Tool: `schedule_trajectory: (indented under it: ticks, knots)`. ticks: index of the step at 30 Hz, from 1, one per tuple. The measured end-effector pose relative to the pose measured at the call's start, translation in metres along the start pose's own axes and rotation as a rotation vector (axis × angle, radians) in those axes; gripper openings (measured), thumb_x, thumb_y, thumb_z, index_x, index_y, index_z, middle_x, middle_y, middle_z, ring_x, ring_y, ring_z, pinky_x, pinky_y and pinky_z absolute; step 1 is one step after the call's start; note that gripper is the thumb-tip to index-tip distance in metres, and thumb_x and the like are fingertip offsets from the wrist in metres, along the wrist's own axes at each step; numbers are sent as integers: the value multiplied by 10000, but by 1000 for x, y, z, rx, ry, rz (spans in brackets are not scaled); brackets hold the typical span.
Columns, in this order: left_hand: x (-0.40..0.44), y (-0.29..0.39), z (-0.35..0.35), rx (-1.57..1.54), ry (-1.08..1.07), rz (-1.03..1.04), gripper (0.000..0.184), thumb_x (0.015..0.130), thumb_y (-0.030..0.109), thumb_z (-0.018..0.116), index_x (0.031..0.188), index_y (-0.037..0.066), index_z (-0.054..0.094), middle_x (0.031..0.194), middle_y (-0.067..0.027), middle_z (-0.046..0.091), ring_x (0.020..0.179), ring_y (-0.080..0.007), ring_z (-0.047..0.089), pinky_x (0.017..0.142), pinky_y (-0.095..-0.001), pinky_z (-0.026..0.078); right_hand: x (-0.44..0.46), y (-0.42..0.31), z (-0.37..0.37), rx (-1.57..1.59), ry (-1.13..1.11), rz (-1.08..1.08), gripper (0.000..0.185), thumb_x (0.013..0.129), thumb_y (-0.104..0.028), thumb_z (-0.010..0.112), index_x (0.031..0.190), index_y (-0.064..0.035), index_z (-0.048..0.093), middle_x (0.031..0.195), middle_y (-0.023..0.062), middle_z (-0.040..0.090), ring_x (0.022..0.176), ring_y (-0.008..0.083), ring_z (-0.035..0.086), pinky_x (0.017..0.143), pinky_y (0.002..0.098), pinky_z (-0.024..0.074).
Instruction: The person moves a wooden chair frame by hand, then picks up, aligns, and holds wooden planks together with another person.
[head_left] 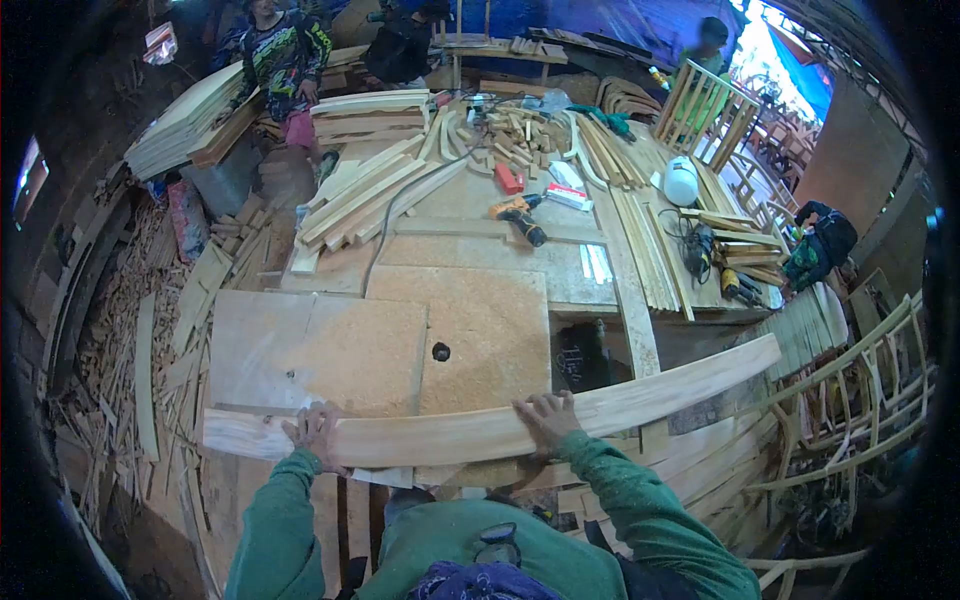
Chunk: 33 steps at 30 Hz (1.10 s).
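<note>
A long, pale wooden board point(440, 440) lies crosswise at the near edge of the worktable, close to my body. My left hand point(316, 434) grips it toward its left end, fingers over the top. Farther right, my right hand point(548, 418) holds the same board near its middle, fingers hooked over the far edge. The undersides of both hands are hidden. Just beyond the board is a sawdust-covered panel point(485, 335) with a dark round hole point(441, 351) in it.
An orange-and-black cordless drill point(522, 216), a white jug point(681, 181) and stacked wood strips point(365, 205) sit farther back. Scrap wood point(120, 380) piles up on the left; curved wooden frames point(850, 400) stand right. Several people are around the table, including one person point(285, 60) back left.
</note>
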<state>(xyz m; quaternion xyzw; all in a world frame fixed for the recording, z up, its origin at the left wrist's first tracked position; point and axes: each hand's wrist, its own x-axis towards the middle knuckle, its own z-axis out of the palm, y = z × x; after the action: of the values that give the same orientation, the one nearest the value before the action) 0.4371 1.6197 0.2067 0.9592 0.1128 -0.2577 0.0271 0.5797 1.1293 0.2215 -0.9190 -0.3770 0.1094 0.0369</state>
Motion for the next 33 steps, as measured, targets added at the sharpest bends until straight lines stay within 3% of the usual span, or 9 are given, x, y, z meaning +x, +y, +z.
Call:
schedule_trajectory:
  ticks: [6, 10, 13, 14, 18, 21, 30, 33]
  knots:
    - [-5, 0, -2, -21, 27, 19, 1423, 286, 597, 877, 1471, 304, 144, 1502, -140, 115, 1385, -466, 5, 997, -767, 30, 1, 3, 13, -74, 108, -25, 1035, 539, -427, 795, 1426, -212, 308, 1252, 95, 440, 1224, 305, 386, 999, 600, 208]
    - [-4, 3, -1, 22, 21, 5, 1424, 303, 574, 882, 1476, 282, 128, 1495, -125, 105, 1385, -455, 23, 1015, -757, 30, -1, 4, 11, 7, 83, 2, 1034, 556, -286, 778, 1458, -262, 272, 1281, 80, 417, 1242, 276, 367, 982, 572, 211]
    - [-5, 11, -6, 34, -9, -33, 1435, 307, 565, 887, 1478, 284, 105, 1503, -120, 85, 1386, -458, 25, 1026, -747, 34, 3, 4, 15, -116, 110, 15, 1065, 537, -319, 798, 1460, -267, 270, 1278, 79, 420, 1244, 269, 367, 979, 561, 210]
    - [-6, 13, -8, 38, -22, -49, 1438, 309, 561, 889, 1478, 286, 98, 1505, -118, 80, 1386, -459, 25, 1030, -744, 36, -1, 4, 10, -61, -11, 36, 1100, 506, -369, 814, 1459, -273, 273, 1276, 79, 426, 1245, 264, 368, 979, 546, 208]
    - [-4, 14, -9, 26, -27, -38, 1438, 306, 551, 893, 1475, 278, 101, 1503, -115, 87, 1387, -460, 25, 1037, -738, 43, -1, 8, 17, -16, 106, 2, 1198, 434, -417, 850, 1462, -269, 253, 1294, 81, 423, 1252, 270, 364, 975, 567, 215]
    - [-4, 16, -9, 45, -42, -43, 1445, 299, 548, 896, 1473, 269, 100, 1501, -115, 94, 1389, -459, 23, 1039, -735, 51, -2, 7, 17, -10, 33, 35, 1161, 477, -434, 835, 1463, -262, 247, 1303, 89, 420, 1258, 273, 361, 980, 584, 213]
    - [-2, 18, -9, 51, -51, -45, 1462, 294, 536, 902, 1476, 260, 88, 1506, -127, 86, 1390, -461, 16, 1044, -721, 56, 0, 14, 34, -44, 110, 11, 1018, 633, -404, 768, 1480, -299, 213, 1336, 100, 405, 1279, 276, 349, 1004, 603, 184]
    - [1, 13, -4, 46, -25, -10, 1452, 311, 535, 901, 1478, 259, 81, 1505, -130, 87, 1389, -459, 20, 1045, -720, 49, -1, 12, 34, -42, 142, 23, 1132, 504, -430, 824, 1464, -266, 246, 1283, 77, 402, 1253, 267, 360, 1020, 573, 189]
